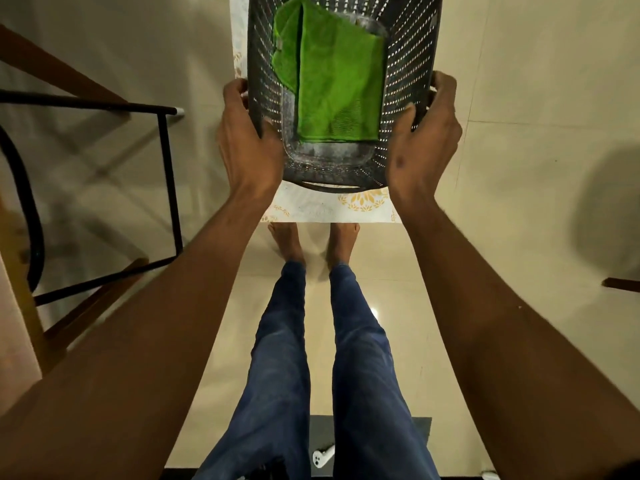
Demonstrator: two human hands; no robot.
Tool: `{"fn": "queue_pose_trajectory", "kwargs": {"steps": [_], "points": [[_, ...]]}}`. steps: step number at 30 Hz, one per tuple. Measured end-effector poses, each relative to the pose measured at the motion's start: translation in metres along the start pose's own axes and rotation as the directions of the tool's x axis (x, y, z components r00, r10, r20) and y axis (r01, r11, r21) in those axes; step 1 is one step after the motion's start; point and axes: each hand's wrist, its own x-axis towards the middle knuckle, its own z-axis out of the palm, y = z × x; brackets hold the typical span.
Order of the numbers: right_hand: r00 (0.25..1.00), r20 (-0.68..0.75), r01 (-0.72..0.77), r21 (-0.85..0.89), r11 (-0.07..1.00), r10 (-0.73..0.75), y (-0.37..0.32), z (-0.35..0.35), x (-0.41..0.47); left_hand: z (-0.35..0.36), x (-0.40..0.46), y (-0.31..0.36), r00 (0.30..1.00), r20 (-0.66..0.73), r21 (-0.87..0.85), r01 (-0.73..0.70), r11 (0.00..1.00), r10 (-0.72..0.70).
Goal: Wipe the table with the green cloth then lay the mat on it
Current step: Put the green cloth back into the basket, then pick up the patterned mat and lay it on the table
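Dark perforated plastic basket (408, 57), long axis running near to far, held over the mat (311, 207) below it. Left hand (247, 133) grips its left rim, right hand (427, 133) grips the right rim, fingers curled over the edges. Mat looks thin and floppy, white with gold flower print; best lifted by two corners. Green cloth (332, 84) lies folded inside the basket, long side near-far; soft, light, easy to pinch anywhere.

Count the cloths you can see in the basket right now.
1. A single green cloth lies folded inside the dark basket, which the left hand and right hand hold by its sides. Its fold could hide another.
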Motion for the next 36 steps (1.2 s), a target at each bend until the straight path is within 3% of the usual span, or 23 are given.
{"fn": "queue_pose_trajectory", "kwargs": {"steps": [5, 11, 15, 17, 24, 29, 36], "points": [[0.995, -0.035, -0.093, 0.000, 0.996, 0.093, 0.007, 0.012, -0.002, 0.010, 0.004, -0.007, 0.997, -0.052, 0.013, 0.053, 0.998, -0.053], [0.990, 0.019, -0.137, 0.014, 0.991, 0.136, 0.013, 0.008, 0.005, 0.009, 0.003, 0.002, 0.996, -0.064, -0.037, 0.060, 0.998, -0.062], [0.988, -0.070, -0.138, 0.048, 0.989, 0.141, 0.038, -0.025, 0.014, -0.002, -0.013, 0.019, 0.986, 0.158, -0.268, -0.014, 0.963, 0.058], [0.979, -0.138, -0.147, 0.049, 0.988, 0.153, 0.062, -0.049, 0.016, -0.007, -0.016, 0.018, 0.970, 0.234, -0.275, 0.009, 0.961, 0.058], [0.951, -0.214, -0.213, 0.064, 0.975, 0.222, 0.134, -0.106, 0.001, -0.004, -0.002, -0.035, 0.960, 0.172, -0.195, 0.251, 0.948, -0.219], [0.940, -0.213, -0.267, 0.026, 0.963, 0.266, 0.161, -0.117, -0.011, 0.010, 0.004, -0.057, 0.876, 0.299, -0.103, 0.423, 0.900, -0.377], [0.920, -0.201, -0.336, 0.031, 0.941, 0.335, 0.168, -0.119, -0.021, 0.013, 0.001, -0.065, 0.781, 0.269, 0.004, 0.584, 0.812, -0.563]]}}
